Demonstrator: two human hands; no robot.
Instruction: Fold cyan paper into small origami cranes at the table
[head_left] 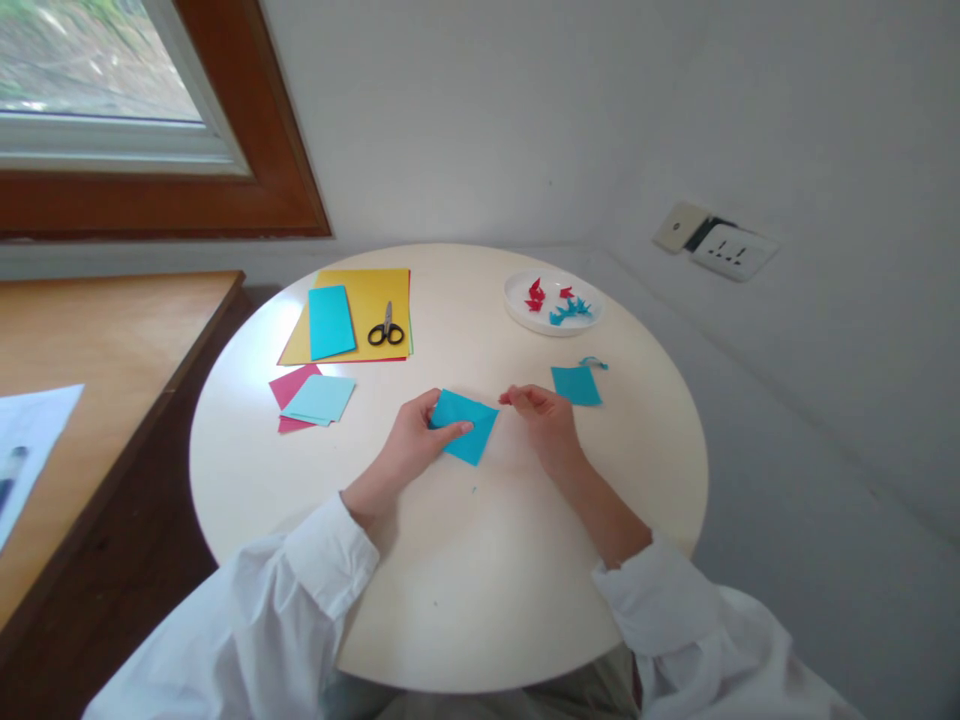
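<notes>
My left hand (426, 430) pinches a square of blue paper (463, 412), thumb on top and fingers behind it. The sheet is tilted, one corner pointing down toward the table. Close by its right corner, my right hand (544, 415) has thumb and fingertips pressed together. Whether they grip that corner or some small thing, I cannot tell. Another blue paper square (576, 386) lies just beyond my right hand, with a thin curled blue strip (593, 362) at its upper edge.
A white plate (517, 314) holds small folded red and blue paper pieces. Black-handled scissors (386, 328) and a blue paper rectangle (331, 322) rest on yellow sheets (375, 285). Pale blue squares (322, 400) overlap pink ones (294, 384) on the round table (480, 600).
</notes>
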